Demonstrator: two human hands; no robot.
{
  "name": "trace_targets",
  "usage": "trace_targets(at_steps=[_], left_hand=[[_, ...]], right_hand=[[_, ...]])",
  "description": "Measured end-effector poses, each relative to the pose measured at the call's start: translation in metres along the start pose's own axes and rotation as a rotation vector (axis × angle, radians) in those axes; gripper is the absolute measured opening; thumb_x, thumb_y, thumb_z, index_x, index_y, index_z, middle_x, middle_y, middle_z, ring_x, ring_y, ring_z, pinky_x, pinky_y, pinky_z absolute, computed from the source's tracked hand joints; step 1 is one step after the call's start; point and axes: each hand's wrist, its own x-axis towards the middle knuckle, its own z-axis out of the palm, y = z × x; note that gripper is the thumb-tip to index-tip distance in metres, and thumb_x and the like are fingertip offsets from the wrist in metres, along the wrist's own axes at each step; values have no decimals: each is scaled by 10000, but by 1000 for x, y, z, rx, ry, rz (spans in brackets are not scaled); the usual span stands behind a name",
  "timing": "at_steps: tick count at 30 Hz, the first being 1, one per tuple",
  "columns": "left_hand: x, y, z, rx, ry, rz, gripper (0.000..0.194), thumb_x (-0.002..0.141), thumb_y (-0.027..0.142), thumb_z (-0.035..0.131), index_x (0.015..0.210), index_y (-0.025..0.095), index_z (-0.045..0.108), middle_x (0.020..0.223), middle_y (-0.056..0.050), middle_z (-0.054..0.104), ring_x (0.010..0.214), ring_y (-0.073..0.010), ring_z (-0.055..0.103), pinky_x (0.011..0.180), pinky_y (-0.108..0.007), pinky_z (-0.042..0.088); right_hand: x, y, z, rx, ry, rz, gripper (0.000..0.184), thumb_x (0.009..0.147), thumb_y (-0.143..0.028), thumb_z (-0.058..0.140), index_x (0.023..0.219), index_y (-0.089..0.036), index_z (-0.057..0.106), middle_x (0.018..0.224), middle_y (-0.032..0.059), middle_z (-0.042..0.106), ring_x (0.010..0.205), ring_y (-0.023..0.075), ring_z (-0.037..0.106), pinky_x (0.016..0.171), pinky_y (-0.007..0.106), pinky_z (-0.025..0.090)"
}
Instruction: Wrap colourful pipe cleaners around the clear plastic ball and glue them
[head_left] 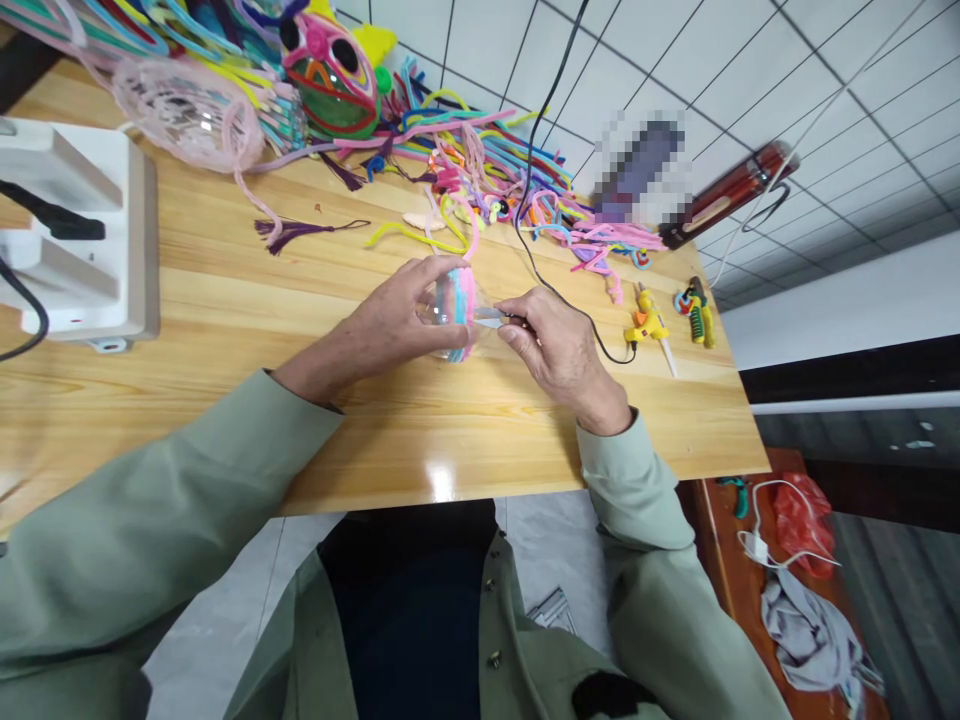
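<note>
My left hand point(394, 315) is closed round a clear plastic piece wrapped with pink and blue pipe cleaners point(461, 305), fingers above and thumb along the near side. A single pink strand sticks up from its top. In my right hand point(559, 345) is a small knife point(491, 317), gripped by its dark handle. Its blade points left against or just beside the clear rim of the plastic piece; exact contact cannot be made out. Both hands are just above the wooden table point(375, 430). Beyond them lie yellow pipe cleaners point(420, 238) and a purple tassel point(285, 232).
Several colourful pipe cleaners point(517, 160) lie along the tiled wall, with a mask-like craft piece point(334, 75). At right are a yellow glue gun point(649, 325), pliers point(703, 315) and a red flask point(731, 195). A black cable point(529, 170) crosses the table. White power block point(112, 230) at left.
</note>
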Motion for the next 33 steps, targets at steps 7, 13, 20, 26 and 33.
trace_targets(at_steps=[7,13,20,26,33], left_hand=[[1,-5,-1,35,-3,19,869,810,531,895,1600,273,642,1577,-115,669,1335,-350,674,1169,-542,612],[1,-4,0,27,9,26,859,808,539,895,1584,262,652,1544,-115,679,1330,-348,675,1181,-545,605],[-1,-2,0,49,4,17,851,822,528,882,1590,248,646,1569,-125,676,1324,-345,680,1180,-530,608],[0,-4,1,45,4,23,863,820,535,877,1597,251,631,1566,-123,663,1320,-335,683,1166,-513,620],[0,-1,1,20,-3,13,843,813,526,882,1572,246,640,1568,-129,664,1313,-346,691,1136,-528,636]], right_hand=[[0,-1,1,-21,-23,-19,373,1248,-479,474,1255,-233,754,1039,81,777,924,234,706,817,372,527],[0,-2,0,4,-31,13,395,1251,-498,463,1235,-231,754,1036,74,767,918,225,701,812,367,519],[0,-1,2,-6,-3,10,383,1249,-497,474,1224,-232,750,1019,72,768,929,227,714,828,369,533],[0,-2,2,-20,-4,10,370,1249,-486,478,1208,-233,746,1016,69,760,915,224,708,806,365,521],[1,-2,1,42,2,19,403,1243,-528,478,1269,-222,739,1034,71,758,924,224,707,822,367,526]])
